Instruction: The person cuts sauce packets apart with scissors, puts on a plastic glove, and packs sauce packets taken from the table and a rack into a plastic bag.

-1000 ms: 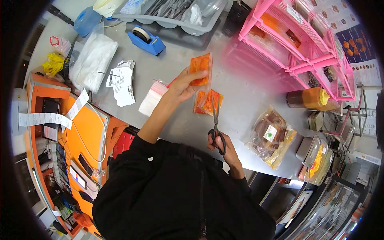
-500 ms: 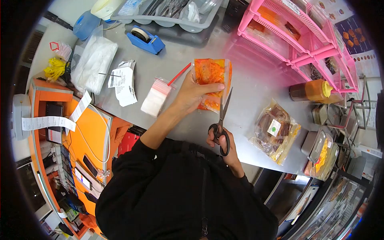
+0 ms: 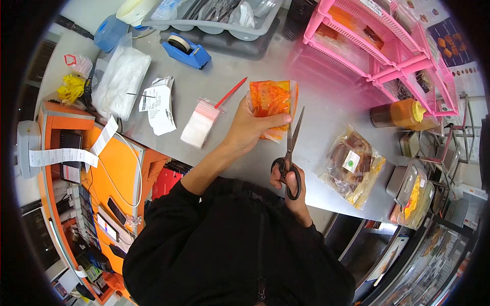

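My left hand (image 3: 250, 127) grips a clear plastic packet (image 3: 271, 98) of orange-red food above the metal table, thumb across its front. My right hand (image 3: 294, 189) holds black-handled scissors (image 3: 291, 145), fingers in the loops. The blades are parted and point up beside the packet's right edge; whether they touch the plastic I cannot tell. To the left of my left hand lie a small stack of clear zip bags (image 3: 200, 127) and a red pen (image 3: 232, 92). A larger bag of dark brown food (image 3: 350, 166) with a white label lies right of the scissors.
Pink stacked baskets (image 3: 377, 71) stand at the back right, near a yellow-capped sauce bottle (image 3: 395, 115). A blue tape dispenser (image 3: 188, 52), spiked paper slips (image 3: 161, 107) and a grey cutlery tray (image 3: 214, 23) occupy the back left. Lidded containers (image 3: 406, 191) line the right edge.
The packet has dropped slightly and shifted right with my left hand. My right hand and the scissors have moved a little right, and the blades stand slightly wider apart.
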The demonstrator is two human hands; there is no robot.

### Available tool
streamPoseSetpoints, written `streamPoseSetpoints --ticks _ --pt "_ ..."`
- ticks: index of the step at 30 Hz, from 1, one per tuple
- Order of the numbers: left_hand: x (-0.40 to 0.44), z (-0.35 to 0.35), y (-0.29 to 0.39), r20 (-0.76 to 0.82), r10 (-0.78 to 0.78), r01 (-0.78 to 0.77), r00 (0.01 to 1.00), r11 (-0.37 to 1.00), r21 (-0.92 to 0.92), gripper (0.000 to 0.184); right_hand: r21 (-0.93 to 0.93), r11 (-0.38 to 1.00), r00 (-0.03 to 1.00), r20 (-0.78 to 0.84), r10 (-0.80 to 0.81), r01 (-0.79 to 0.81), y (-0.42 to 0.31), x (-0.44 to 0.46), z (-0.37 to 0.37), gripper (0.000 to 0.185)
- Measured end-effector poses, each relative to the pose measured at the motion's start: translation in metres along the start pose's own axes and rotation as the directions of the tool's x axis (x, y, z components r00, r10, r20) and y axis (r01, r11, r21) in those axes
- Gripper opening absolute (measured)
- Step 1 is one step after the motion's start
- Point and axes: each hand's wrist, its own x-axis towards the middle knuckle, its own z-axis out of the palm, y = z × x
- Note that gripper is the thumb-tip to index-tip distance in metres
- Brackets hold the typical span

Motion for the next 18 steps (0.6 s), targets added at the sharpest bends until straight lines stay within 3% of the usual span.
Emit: streamPoseSetpoints --ticks 8,14,18 --pt "-0.003 0.003 0.008 0.005 0.061 -0.061 0.998 0.996 0.068 0.049 -0.032 0.998 0.991 -0.123 -0.049 0.045 0.001 -0.006 0.016 0.053" --pt "-0.006 -0.001 0.008 0.076 0.018 -0.032 0.997 0.981 0.191 0.055 0.078 0.989 0.987 -0.109 -0.121 0.13 0.002 -0.002 0.019 0.053" --pt "-0.007 0.005 0.009 0.079 0.03 -0.043 0.996 0.986 0.159 0.056 0.097 0.99 0.988 -0.129 -0.086 0.099 0.001 -0.004 0.018 0.052"
